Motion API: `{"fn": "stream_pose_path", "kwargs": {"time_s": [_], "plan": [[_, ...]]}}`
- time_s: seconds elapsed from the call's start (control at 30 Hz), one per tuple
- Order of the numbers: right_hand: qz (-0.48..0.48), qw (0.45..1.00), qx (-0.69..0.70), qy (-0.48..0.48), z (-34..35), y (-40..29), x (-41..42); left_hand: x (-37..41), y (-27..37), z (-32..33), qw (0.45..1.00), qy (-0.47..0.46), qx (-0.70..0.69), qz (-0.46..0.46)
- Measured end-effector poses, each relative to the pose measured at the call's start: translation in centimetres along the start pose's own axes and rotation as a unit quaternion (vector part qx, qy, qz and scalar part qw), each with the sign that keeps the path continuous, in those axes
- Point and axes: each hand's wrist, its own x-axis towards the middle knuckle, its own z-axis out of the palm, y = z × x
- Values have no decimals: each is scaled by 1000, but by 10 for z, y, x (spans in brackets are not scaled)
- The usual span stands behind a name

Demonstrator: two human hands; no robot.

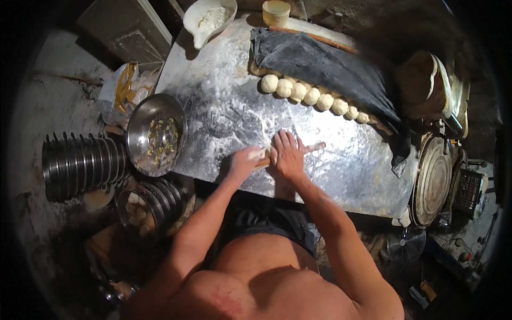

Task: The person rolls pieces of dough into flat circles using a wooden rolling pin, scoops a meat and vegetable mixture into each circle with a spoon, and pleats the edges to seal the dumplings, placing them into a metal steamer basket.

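Note:
My left hand [243, 161] pinches a thin pale piece of dough [264, 152] near the front of a floured metal-topped table [216, 100]. The hand is slightly blurred, and its fingers hide part of the dough. Just right of it, my right hand [289, 157] bears palm down on a slim wooden rolling pin [315, 147], fingers stretched forward. One end of the pin sticks out to the right, and the other shows between my hands. Beyond them, several dough balls [311, 96] form a curved row along the edge of a dark cloth [316, 60].
A steel bowl [138, 138] with chopped filling overhangs the table's left edge. At the back stand a scoop of flour [218, 18] and a plastic tub [276, 14]. Stacked dark metal pans [84, 166] are at left. A round griddle-like plate [432, 180] adjoins the right edge.

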Motion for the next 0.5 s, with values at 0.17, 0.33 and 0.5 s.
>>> {"fn": "stream_pose_path", "kwargs": {"time_s": [0.17, 0.33, 0.5], "plan": [[-48, 998, 32, -36, -14, -2, -58, 9, -21, -7, 984, 129, -118, -12], [-41, 996, 33, -68, -22, -4, -46, -26, -29, 3, 951, 47, -302, -36], [-26, 998, 1, -49, 3, 0, -10, 14, -9, -12, 995, 64, 68, 29]]}}
